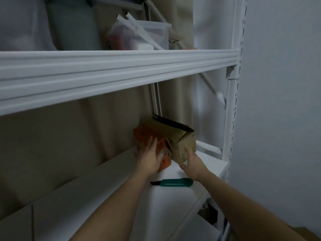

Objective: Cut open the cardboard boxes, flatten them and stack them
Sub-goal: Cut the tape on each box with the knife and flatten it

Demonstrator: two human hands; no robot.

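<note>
A small cardboard box (180, 136), brown with an orange printed side, stands tilted at the back of a white shelf (121, 197), its top flaps partly open. My left hand (151, 157) lies flat against the orange side with its fingers spread. My right hand (191, 160) reaches to the brown front face, fingertips touching it, fingers extended. A teal utility knife (175, 182) with its dark blade out lies on the shelf just in front of both hands, untouched.
A white shelf beam (121, 73) crosses overhead, with plastic tubs and a bag (139, 35) above it. A white perforated upright (233, 110) and a wall (281, 101) close off the right. More cardboard (208, 214) shows on the level below.
</note>
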